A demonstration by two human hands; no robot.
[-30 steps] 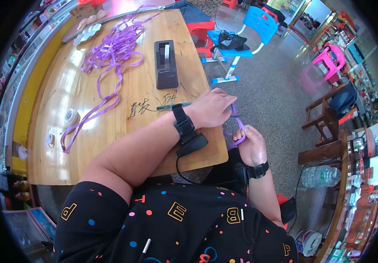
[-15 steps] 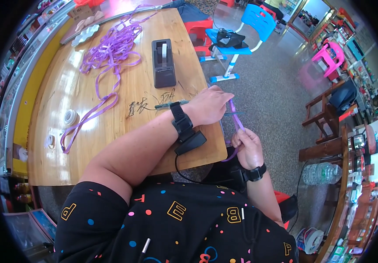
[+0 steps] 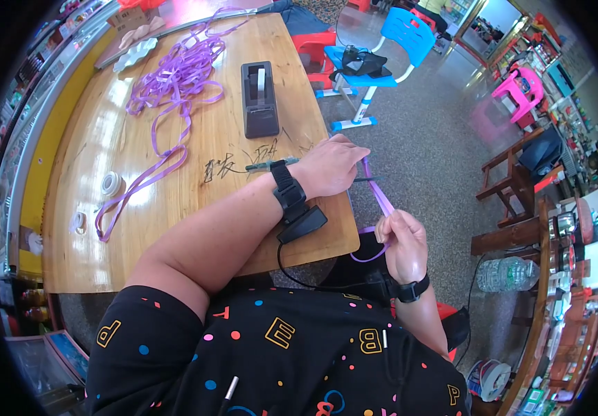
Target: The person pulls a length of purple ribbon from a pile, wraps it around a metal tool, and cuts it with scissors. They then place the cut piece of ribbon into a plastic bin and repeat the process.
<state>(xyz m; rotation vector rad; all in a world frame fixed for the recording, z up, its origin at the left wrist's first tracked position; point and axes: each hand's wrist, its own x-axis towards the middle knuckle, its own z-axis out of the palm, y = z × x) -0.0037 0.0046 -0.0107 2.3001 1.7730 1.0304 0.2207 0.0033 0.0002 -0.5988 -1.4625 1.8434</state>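
Observation:
My left hand (image 3: 333, 166) reaches over the table's right edge, fingers closed on one end of a narrow purple ribbon (image 3: 380, 197). A thin dark stick (image 3: 364, 179) pokes out beside that hand, crossing behind the ribbon; its other end is hidden. Lower and to the right, past the table edge, my right hand (image 3: 406, 244) pinches the ribbon between thumb and fingers. The stretch between both hands is taut, and a loose loop hangs left of my right hand. A slim greenish object (image 3: 264, 166) lies on the tabletop by my left wrist, partly covered by it.
On the wooden table (image 3: 209, 211) lie a tangled heap of purple ribbon (image 3: 181, 73), a black tape dispenser (image 3: 261, 104) and a white roll (image 3: 111, 183). A blue chair (image 3: 408, 35) holding a black bag stands beyond. Wooden stools (image 3: 514, 177) and a plastic bottle (image 3: 509, 274) are at right.
My right hand has moved down and slightly right, lengthening the ribbon stretch between my hands. My left hand has stayed nearly still.

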